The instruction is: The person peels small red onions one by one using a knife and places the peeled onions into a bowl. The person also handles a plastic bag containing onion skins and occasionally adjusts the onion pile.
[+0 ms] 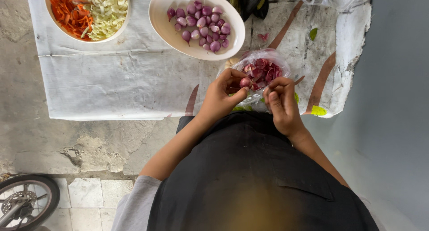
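A small purple shallot (245, 82) sits just right of the middle of the frame, pinched between the thumb and curled fingers of the left hand (222, 98), which is closed around it. The right hand (280, 101) is right beside it, fingers bent inward and tips drawn together near the shallot; whether it grips anything cannot be told. Both hands hover over a clear plastic bag (263, 70) that holds reddish-purple skins and shallot pieces, lying just above the hands. Up and to the left of the bag, at the top centre of the frame, stands an oval white bowl (163, 21) with a heap of peeled shallots in its right half. In the upper left corner a second white bowl (121, 28) holds orange carrot strips (69, 12) on the left and pale shredded cabbage (105, 10) on the right. Bowls and bag rest on a white woven sheet (120, 79) spread over a rough concrete floor (53, 141). At the lower left corner part of a small wheel (27, 199) shows over pale tiles, and the person's dark top fills the bottom centre
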